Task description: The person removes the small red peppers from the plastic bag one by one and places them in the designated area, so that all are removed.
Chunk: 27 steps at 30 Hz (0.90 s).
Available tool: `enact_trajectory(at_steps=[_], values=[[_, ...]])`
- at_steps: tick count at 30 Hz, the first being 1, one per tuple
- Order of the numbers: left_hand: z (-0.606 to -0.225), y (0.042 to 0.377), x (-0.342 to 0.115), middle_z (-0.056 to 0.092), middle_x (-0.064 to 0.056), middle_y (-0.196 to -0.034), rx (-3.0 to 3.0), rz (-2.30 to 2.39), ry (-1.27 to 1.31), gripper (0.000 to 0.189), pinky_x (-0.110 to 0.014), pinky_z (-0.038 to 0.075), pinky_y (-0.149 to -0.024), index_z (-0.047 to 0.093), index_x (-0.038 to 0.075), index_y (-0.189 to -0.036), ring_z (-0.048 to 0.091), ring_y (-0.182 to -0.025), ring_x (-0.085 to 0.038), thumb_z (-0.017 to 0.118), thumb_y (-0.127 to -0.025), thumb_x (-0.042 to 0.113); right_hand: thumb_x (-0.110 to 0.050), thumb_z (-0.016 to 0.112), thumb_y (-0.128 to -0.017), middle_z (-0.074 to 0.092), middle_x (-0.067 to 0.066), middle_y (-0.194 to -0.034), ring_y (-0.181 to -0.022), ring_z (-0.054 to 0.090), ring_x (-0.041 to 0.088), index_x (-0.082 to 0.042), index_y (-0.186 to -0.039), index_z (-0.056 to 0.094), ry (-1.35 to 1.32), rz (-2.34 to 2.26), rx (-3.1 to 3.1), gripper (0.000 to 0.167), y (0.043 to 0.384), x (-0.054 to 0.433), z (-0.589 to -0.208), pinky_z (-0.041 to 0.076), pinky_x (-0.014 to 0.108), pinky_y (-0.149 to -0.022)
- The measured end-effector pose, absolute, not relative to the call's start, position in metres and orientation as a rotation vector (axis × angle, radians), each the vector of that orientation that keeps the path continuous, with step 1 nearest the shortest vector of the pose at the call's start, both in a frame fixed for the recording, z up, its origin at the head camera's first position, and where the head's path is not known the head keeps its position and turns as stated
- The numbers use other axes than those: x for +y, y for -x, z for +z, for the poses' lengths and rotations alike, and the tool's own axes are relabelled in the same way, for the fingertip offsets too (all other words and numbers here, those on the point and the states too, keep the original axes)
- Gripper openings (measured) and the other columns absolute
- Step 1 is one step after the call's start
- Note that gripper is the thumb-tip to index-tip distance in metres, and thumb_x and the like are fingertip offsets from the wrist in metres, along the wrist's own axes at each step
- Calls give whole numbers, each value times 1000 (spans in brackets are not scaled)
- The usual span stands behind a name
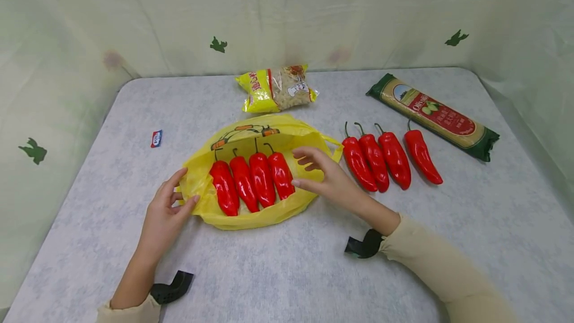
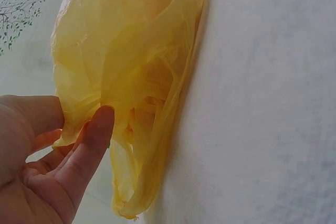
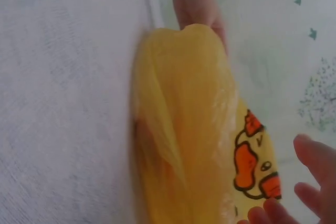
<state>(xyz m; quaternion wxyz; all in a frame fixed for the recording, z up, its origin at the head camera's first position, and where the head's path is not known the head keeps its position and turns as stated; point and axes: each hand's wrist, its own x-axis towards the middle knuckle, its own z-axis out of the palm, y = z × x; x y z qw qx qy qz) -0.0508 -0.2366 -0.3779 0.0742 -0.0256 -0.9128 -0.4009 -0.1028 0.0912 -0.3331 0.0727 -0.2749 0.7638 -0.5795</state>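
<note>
Pinching a yellow bag (image 1: 251,221), its mouth open around four red peppers (image 1: 262,179), at the centre of the frame.
The left hand (image 1: 167,214) grips the bag's left edge; the right hand (image 1: 331,176), thumb and fingers parted, holds nothing over its right side. Four loose peppers (image 1: 394,161) lie on the tabletop (image 1: 278,273), right of centre. If the left pinch slips, the thin-looking plastic could sag inward; a pepper snagging it might drag the bag askew.
</note>
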Motion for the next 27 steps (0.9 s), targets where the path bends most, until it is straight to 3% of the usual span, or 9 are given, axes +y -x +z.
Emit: enact_trajectory(at_steps=[7,12,16,27], values=[[-378,51,-237,44,-12,-125,-2742,-1208,83,62,-7,44,-66,33,15,-139,48,-83,-1,62,-85,13,-1,63,-82,43,23,-122,-108,44,39,6,-127,38,751,-1711,2158,52,114,80,-354,36,50,-91],[-379,51,-237,43,-13,-126,-2739,-1216,84,62,-7,44,-66,33,14,-140,48,-83,-1,62,-85,13,-10,65,-83,44,14,-123,-108,46,29,-3,-129,40,733,-1684,2139,53,125,76,-382,38,42,-92],[-379,52,-236,42,-12,-126,-2745,-1218,76,62,-7,44,-66,33,14,-140,48,-84,-2,62,-85,14,-15,67,-82,46,6,-122,-104,48,20,-8,-128,43,739,-1643,2185,52,133,75,-399,41,34,-88],[-380,53,-236,43,-12,-126,-2756,-1206,66,62,-7,44,-66,32,14,-140,48,-83,-2,62,-85,14,-18,68,-81,50,5,-114,-88,49,17,-12,-131,43,721,-1498,2281,57,141,63,-400,45,27,-74]])
